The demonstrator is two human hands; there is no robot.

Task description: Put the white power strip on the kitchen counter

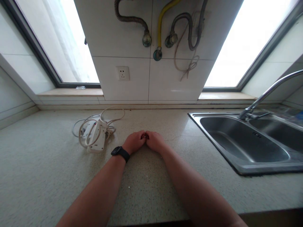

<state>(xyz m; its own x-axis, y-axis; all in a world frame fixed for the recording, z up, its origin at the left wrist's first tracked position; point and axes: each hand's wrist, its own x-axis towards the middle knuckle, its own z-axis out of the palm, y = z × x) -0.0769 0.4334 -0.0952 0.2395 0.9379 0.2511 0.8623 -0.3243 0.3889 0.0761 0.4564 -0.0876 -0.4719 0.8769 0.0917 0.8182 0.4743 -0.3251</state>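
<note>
My left hand (pixel 134 142), with a black watch (pixel 120 153) at the wrist, is closed in a loose fist on the speckled countertop (pixel 146 189). Its curled fingers meet those of my right hand (pixel 154 140), which is closed the same way. Nothing shows in either fist. To the left of my hands lie white power strips (pixel 98 138), tangled in their pale cords and apart from my fingers.
A double steel sink (pixel 243 138) with a chrome faucet (pixel 267 94) is set in the counter at right. On the tiled wall are a socket (pixel 122 73), a yellow hose (pixel 160 28) and two corrugated hoses with valves. Windows flank the wall.
</note>
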